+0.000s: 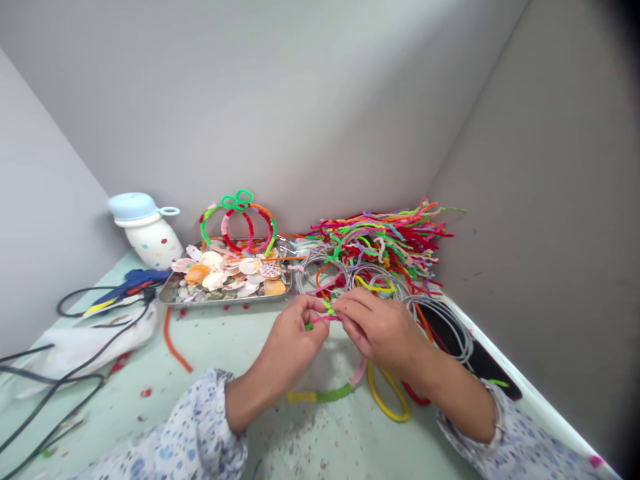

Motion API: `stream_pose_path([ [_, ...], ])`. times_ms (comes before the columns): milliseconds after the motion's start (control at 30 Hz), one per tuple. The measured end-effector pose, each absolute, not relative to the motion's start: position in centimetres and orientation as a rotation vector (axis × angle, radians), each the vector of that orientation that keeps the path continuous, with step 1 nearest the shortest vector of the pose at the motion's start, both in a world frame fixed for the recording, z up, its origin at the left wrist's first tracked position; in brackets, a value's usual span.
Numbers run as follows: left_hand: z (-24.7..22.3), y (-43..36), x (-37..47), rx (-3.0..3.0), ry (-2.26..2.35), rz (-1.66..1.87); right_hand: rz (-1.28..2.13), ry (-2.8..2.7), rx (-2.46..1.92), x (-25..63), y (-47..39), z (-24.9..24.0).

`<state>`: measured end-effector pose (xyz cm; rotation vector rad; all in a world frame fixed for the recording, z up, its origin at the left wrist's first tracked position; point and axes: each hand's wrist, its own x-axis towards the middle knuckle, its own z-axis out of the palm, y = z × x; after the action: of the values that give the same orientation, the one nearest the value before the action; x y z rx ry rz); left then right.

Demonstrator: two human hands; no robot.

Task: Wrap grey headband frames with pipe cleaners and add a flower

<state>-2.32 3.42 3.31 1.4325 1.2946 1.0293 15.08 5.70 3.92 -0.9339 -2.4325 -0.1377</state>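
In the head view, the left hand (295, 330) and right hand (383, 327) pinched green and pink pipe cleaners (329, 309) between thumbs and fingers, presumably so each could steady one side of the small, bendy work. These lay right between the fingertips, over the worktop (220, 347). A curved yellow, green and pink band (335, 395) showed just below the hands; whether it joined the pinched part could not be told. The tray (225, 301) of shells (250, 266) and the pipe-cleaner pile (385, 233) lay farther back, probably for easy reach.
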Motion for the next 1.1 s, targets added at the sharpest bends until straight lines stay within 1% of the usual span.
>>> stream_pose_path([
  [233, 3.1, 3.6, -2.3, 1.450, 1.271, 1.036, -0.198, -2.523, -0.906, 15.4, 5.9, 3.8],
  [500, 3.1, 3.6, -2.5, 1.567, 1.334, 0.971, -0.192, -2.519, -0.947, 15.4, 5.8, 3.7],
  [833, 3.1, 3.3, -2.3, 1.671, 1.365, 0.965, 0.080, -2.475, -1.092, 15.0, 5.6, 4.4],
  [1100, 3.4, 3.2, -2.1, 1.772, 1.372, 1.031, 0.238, -2.397, -1.084, 15.1, 5.5, 4.9],
])
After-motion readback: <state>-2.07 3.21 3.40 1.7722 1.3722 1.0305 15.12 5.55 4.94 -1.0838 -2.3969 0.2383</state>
